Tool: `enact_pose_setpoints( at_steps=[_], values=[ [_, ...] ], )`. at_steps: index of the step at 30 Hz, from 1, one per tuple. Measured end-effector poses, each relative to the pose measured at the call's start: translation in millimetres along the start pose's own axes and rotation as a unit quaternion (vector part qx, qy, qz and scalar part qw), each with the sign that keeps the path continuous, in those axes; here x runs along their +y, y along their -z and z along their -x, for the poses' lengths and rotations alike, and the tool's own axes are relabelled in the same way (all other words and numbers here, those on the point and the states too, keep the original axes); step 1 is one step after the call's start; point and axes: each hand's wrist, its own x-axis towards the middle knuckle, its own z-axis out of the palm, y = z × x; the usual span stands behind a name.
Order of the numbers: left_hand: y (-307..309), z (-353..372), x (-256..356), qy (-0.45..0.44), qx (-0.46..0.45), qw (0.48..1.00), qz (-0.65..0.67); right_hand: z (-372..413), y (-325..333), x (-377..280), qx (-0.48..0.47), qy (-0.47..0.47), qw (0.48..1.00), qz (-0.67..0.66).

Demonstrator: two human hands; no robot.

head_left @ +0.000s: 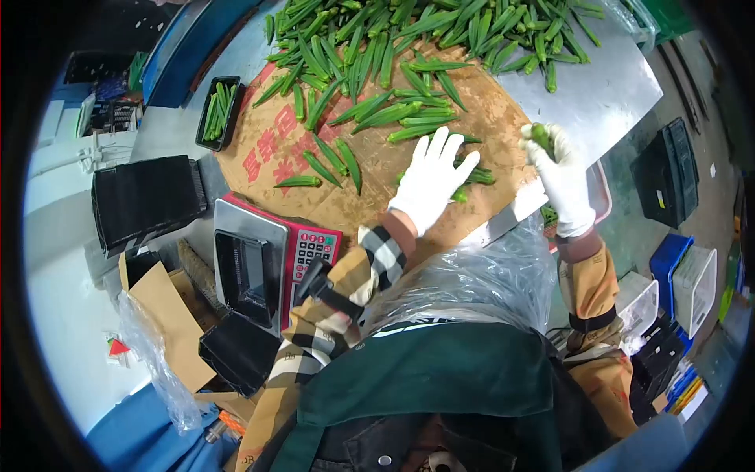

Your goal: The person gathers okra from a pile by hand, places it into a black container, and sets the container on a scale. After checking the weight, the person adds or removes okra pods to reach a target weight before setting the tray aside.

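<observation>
My left hand (pixel 429 186), in a white glove, lies with fingers stretched out over the brown cardboard (pixel 271 175). Several okra pods (pixel 475 175) show beside and under its fingers. At the right, over the cardboard's edge, my gloved right hand (pixel 565 182) is closed on an okra pod (pixel 541 137), pinched between thumb and fingers. Just beyond the left hand lies a loose row of okra (pixel 409 112), and a few single pods (pixel 347 161) are spread to its left. A big heap of okra (pixel 377 47) covers the far side of the table.
A black tray (pixel 219 112) of okra stands at the left, beyond a red scale (pixel 311 259) with another black tray on it. Stacked black trays (pixel 148 203) and an open carton (pixel 169 315) are further left. Clear plastic (pixel 472 275) hangs at the near edge.
</observation>
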Motion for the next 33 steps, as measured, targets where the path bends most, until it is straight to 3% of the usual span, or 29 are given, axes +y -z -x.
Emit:
enact_pose_setpoints(
  at_steps=[1, 6, 11, 13, 16, 20, 24, 26, 27, 28, 29, 30, 32, 33],
  values=[
    [0, -1, -7, -0.014, -0.01, 1.0, 0.0, 0, -3, 6, -0.013, -0.007, 0.999, 0.044],
    [2, -19, -25, -0.038, -0.071, 0.996, 0.024, -1, -19, 20, -0.01, -0.03, 0.999, -0.012],
    [-8, -38, -25, 0.02, -0.068, 0.997, 0.008, -29, -30, 15, -0.011, -0.013, 1.0, -0.024],
    [-13, -47, -19, 0.027, -0.081, 0.994, -0.063, -54, -38, 19, 0.0, 0.051, 0.997, 0.065],
    [-21, -53, -13, 0.059, -0.09, 0.992, -0.06, -96, -60, 23, 0.01, 0.133, 0.977, 0.166],
    [-18, -39, -13, 0.066, -0.065, 0.995, 0.026, -146, -94, 30, -0.004, 0.226, 0.917, 0.328],
    [-3, -21, -16, 0.111, -0.036, 0.986, 0.115, -173, -114, 39, -0.066, 0.217, 0.878, 0.422],
    [15, -1, -19, 0.183, 0.12, 0.957, 0.192, -186, -113, 45, -0.08, 0.19, 0.856, 0.474],
    [25, 7, -21, 0.282, 0.149, 0.885, 0.338, -190, -108, 45, -0.083, 0.163, 0.856, 0.483],
    [35, 15, -24, 0.373, 0.172, 0.78, 0.472, -192, -102, 47, -0.088, 0.136, 0.855, 0.493],
    [48, 24, -33, 0.409, 0.185, 0.718, 0.531, -195, -96, 50, -0.062, 0.135, 0.867, 0.476],
    [60, 37, -44, 0.444, 0.197, 0.65, 0.585, -195, -95, 40, -0.053, 0.07, 0.893, 0.442],
    [71, 61, -63, 0.442, 0.201, 0.406, 0.774, -193, -96, 41, -0.029, 0.055, 0.899, 0.434],
    [60, 73, -67, 0.395, 0.226, 0.304, 0.837, -190, -101, 45, -0.043, 0.055, 0.884, 0.462]
  ],
)
